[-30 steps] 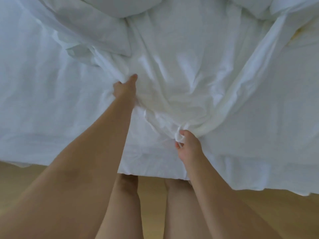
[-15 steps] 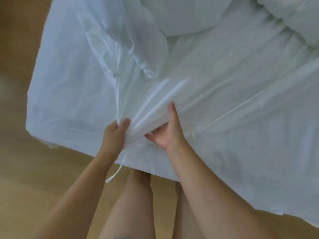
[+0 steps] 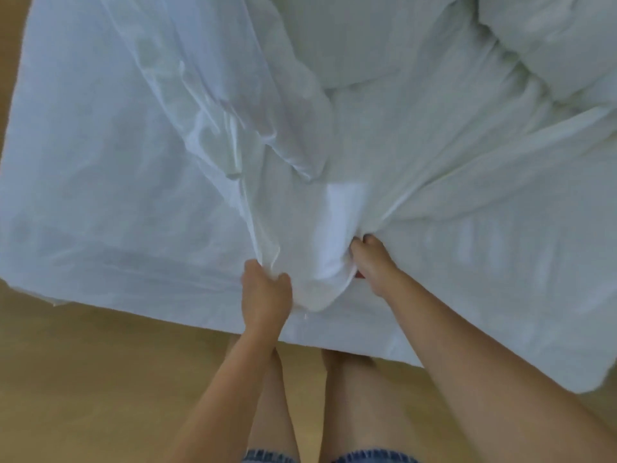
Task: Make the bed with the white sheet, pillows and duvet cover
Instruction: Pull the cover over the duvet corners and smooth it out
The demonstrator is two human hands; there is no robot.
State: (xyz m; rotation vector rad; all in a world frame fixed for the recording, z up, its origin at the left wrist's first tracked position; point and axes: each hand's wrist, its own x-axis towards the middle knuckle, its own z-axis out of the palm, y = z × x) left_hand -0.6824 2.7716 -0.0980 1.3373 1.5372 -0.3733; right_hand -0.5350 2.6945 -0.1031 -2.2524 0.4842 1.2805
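No readable text, label, brand, number or sign anywhere in my view, nothing printed on the white bedding (image 3: 133,195), nothing legible near its front edge, nothing on the wooden floor (image 3: 100,379) below that edge

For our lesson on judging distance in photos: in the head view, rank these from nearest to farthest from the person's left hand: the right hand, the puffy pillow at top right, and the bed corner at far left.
1. Right hand, just to the right of the left hand, both gripping white fabric.
2. Bed corner, low at far left.
3. Pillow, top right.
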